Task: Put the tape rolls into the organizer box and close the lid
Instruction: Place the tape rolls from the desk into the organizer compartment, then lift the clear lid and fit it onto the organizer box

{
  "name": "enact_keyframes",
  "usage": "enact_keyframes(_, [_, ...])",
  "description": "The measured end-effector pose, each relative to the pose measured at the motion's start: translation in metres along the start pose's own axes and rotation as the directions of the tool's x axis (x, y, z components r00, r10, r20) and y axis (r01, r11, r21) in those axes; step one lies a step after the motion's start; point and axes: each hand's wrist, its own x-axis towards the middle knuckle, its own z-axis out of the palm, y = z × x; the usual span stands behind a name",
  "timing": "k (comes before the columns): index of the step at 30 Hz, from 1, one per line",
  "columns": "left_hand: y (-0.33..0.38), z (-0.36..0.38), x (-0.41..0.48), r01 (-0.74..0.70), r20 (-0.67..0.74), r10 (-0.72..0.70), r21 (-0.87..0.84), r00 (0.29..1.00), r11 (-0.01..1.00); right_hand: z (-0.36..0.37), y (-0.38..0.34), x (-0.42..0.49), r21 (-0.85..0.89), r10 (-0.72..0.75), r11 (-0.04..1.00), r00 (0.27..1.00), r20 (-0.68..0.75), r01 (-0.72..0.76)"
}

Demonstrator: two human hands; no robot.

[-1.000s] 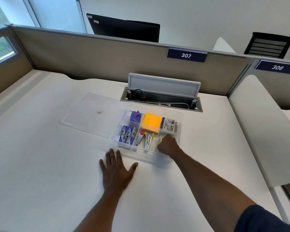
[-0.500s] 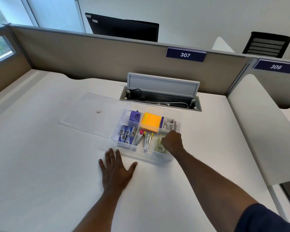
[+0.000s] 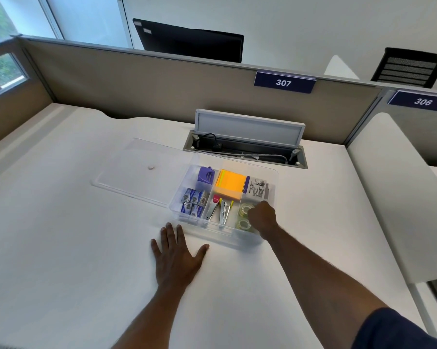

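The clear organizer box (image 3: 275, 177) stands on the white desk, its top uncovered. Its clear lid (image 3: 126, 177) lies flat on the desk, touching the box's left side. Two clear tape rolls (image 3: 243, 217) lie in the near right compartment. My right hand (image 3: 262, 217) is inside that compartment, fingers curled into a fist right beside the rolls; I see nothing in its grip. My left hand (image 3: 178, 253) rests flat on the desk just in front of the box, fingers spread.
Other compartments hold a purple dispenser (image 3: 207, 174), orange sticky notes (image 3: 231, 184), staple boxes (image 3: 194, 204), staplers (image 3: 221, 210) and a labelled packet (image 3: 257, 188). A cable hatch (image 3: 245, 147) with its raised flap sits behind the box. Partition walls bound the desk at the back.
My right hand has shifted right and slightly back inside the compartment, uncovering the two tape rolls. The left hand has stayed flat in place.
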Motion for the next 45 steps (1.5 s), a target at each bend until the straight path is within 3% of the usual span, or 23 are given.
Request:
enact_keyframes(8, [0.001, 0.0, 0.001, 0.001, 0.012, -0.001, -0.002, 1.0, 1.0, 0.001, -0.004, -0.003, -0.044, -0.055, 0.998, 0.995, -0.08, 0.052])
enact_keyframes(12, [-0.002, -0.003, -0.001, 0.003, 0.038, -0.002, -0.024, 0.999, 1.0, 0.0, -0.017, -0.013, -0.076, -0.236, 0.971, 0.949, -0.207, 0.225])
enact_keyframes(17, [-0.006, -0.011, 0.002, -0.001, 0.076, 0.009, -0.105, 0.997, 0.994, 0.005, -0.052, -0.017, -0.17, -0.403, 0.914, 0.88, -0.252, 0.369])
enact_keyframes(21, [-0.022, -0.027, 0.015, 0.017, 0.04, -0.007, -0.247, 0.999, 0.969, 0.026, -0.084, -0.025, -0.192, -0.464, 0.883, 0.857, -0.223, 0.428])
enact_keyframes(25, [-0.042, -0.051, 0.041, 0.107, 0.028, -0.106, -0.462, 0.994, 0.881, 0.054, -0.113, -0.035, -0.202, -0.508, 0.858, 0.84, -0.19, 0.473])
enact_keyframes(30, [-0.074, -0.081, 0.08, 0.212, 0.044, -0.233, -0.599, 0.971, 0.772, 0.087, -0.144, -0.045, -0.224, -0.627, 0.763, 0.779, -0.024, 0.607])
enact_keyframes(35, [-0.105, -0.102, 0.111, 0.272, 0.045, -0.315, -0.632, 0.948, 0.726, 0.126, -0.171, -0.056, -0.211, -0.593, 0.784, 0.805, 0.026, 0.584])
enact_keyframes(40, [-0.136, -0.115, 0.144, 0.264, 0.016, -0.324, -0.618, 0.946, 0.74, 0.171, -0.183, -0.064, -0.337, -0.414, 0.824, 0.891, 0.188, 0.455])
enact_keyframes(45, [-0.16, -0.119, 0.177, 0.262, 0.025, -0.3, -0.557, 0.954, 0.788, 0.21, -0.19, -0.059, -0.412, -0.224, 0.873, 0.965, 0.138, 0.261])
